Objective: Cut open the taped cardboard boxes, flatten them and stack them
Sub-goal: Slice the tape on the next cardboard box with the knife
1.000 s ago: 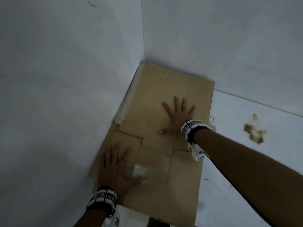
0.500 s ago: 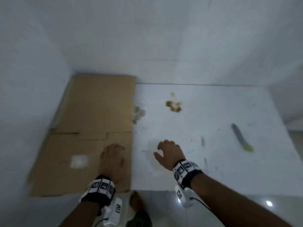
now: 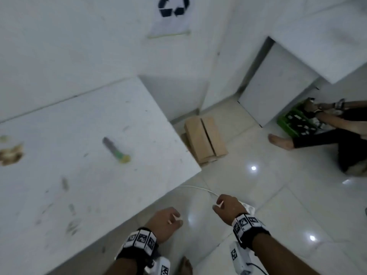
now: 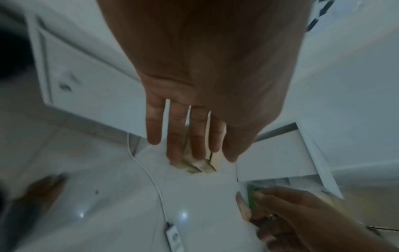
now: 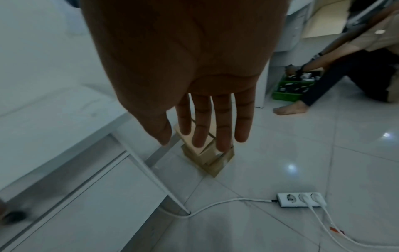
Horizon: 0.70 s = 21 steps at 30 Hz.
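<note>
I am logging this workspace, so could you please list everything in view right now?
cardboard boxes: a stack, count unclear, brown, on the floor beside the table's far corner
cutter: one, grey with a green-yellow end, lying on the table
table: one, white, stained, at left
recycling sign: one, white with a dark symbol, on the wall
power strip: one, white, on the floor
green crate: one, beside a seated person
left hand: empty, over the floor
right hand: empty, over the floor
</note>
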Motion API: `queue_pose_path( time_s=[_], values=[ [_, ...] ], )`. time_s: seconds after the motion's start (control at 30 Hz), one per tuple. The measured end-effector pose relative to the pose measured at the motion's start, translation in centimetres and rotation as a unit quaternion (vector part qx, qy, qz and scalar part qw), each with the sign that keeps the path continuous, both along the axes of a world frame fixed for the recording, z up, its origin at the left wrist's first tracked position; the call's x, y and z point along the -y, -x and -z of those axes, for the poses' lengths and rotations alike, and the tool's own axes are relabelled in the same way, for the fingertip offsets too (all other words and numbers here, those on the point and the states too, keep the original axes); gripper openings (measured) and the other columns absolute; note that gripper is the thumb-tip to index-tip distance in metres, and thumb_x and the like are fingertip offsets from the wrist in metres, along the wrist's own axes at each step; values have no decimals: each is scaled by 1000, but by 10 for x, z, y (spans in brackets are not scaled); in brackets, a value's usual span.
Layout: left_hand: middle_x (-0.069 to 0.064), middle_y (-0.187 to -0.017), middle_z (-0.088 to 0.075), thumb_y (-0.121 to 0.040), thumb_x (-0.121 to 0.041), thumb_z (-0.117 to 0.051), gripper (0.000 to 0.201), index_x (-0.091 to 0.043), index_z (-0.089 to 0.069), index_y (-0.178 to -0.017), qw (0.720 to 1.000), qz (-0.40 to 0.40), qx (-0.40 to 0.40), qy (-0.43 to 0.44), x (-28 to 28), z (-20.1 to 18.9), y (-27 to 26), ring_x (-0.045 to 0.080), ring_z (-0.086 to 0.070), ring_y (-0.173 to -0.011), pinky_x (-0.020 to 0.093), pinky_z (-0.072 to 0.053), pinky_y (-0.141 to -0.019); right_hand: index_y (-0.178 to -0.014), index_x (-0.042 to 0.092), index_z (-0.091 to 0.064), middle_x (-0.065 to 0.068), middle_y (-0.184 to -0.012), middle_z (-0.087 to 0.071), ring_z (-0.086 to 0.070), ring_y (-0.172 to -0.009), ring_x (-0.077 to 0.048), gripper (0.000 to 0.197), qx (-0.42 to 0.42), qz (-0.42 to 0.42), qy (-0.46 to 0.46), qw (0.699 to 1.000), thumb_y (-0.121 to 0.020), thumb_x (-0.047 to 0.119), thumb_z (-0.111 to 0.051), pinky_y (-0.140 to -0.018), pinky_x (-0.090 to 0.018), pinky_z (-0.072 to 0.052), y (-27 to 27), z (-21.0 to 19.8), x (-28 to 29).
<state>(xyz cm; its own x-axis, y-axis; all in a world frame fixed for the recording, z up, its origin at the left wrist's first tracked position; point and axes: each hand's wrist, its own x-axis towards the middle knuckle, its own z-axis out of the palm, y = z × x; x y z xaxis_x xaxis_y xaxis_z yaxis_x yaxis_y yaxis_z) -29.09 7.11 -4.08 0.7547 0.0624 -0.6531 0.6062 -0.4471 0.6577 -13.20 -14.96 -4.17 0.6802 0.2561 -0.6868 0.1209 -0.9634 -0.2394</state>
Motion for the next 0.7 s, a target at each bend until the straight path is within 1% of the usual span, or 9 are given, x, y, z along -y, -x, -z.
queue_pose_path(
  time_s=[0.07,0.17,0.23,0.3,0.4,0.47,0.53,0.6,0.7],
  values=[
    [-8,-85,-64,-91,-34,-71,14,-35,-58,-98,998,-41,30,44,31,15,-46,6,-61,-78,29,-52,-85,-116,25,-57,-5,-113,-67,-62,-108,-23,33,9,29,-1,1000,-91,46,-62,-93,-32,-49,-44,19,21],
    [-6,-110,-61,-79,-50,-64,41,-36,-52,-116,986,-135,86,56,70,52,-120,15,-64,-97,34,-53,-90,-134,21,-48,-8,-123,-63,-59,-116,-28,50,36,48,-8,998,-92,44,-61,-96,-37,-49,-113,51,32],
    [-12,-128,-49,-77,-58,-56,59,-36,-43,-131,986,-135,91,30,93,91,-170,16,-58,-114,37,-48,-99,-138,19,-45,-10,-127,-61,-57,-119,-30,54,43,55,-16,997,-93,44,-61,-98,-40,-48,-162,79,29],
    [-13,-136,-42,-82,-60,-55,61,-38,-38,-136,990,-119,77,9,113,132,-219,16,-52,-123,40,-43,-106,-139,16,-44,-12,-129,-60,-57,-120,-31,56,43,56,-30,997,-93,44,-62,-98,-41,-48,-210,118,24],
    [4,-139,-44,-91,-38,-70,55,-20,-47,-137,987,-157,36,9,131,192,-281,22,-46,-129,28,-35,-106,-142,13,-42,-16,-132,-59,-56,-122,-34,61,36,68,-49,996,-93,44,-63,-100,-41,-47,-268,184,19],
    [11,-140,-44,-90,-34,-74,58,-14,-48,-137,975,-224,-8,-6,130,238,-315,28,-44,-132,29,-34,-107,-147,10,-35,-18,-139,-55,-53,-128,-34,70,12,93,-57,994,-93,46,-64,-104,-40,-44,-296,232,21],
    [15,-146,-40,-87,-37,-77,70,-11,-43,-143,957,-283,-44,-40,118,288,-341,32,-41,-135,33,-33,-110,-156,7,-19,-20,-152,-42,-43,-139,-34,89,-22,114,-55,992,-93,52,-63,-112,-42,-37,-319,282,23],
    [17,-156,-33,-81,-41,-82,94,-9,-31,-153,940,-328,-69,-68,102,340,-363,34,-35,-142,36,-30,-114,-159,4,-2,-20,-163,-21,-28,-148,-35,105,-37,121,-57,990,-91,58,-61,-119,-43,-26,-340,333,25],
    [13,-166,-13,-68,-42,-93,131,-16,-4,-161,923,-370,-75,-73,82,410,-386,34,-22,-151,44,-26,-121,-159,7,7,-16,-167,-1,-15,-152,-34,114,-38,166,-85,982,-87,58,-66,-121,-42,-18,-368,401,26]
  ],
)
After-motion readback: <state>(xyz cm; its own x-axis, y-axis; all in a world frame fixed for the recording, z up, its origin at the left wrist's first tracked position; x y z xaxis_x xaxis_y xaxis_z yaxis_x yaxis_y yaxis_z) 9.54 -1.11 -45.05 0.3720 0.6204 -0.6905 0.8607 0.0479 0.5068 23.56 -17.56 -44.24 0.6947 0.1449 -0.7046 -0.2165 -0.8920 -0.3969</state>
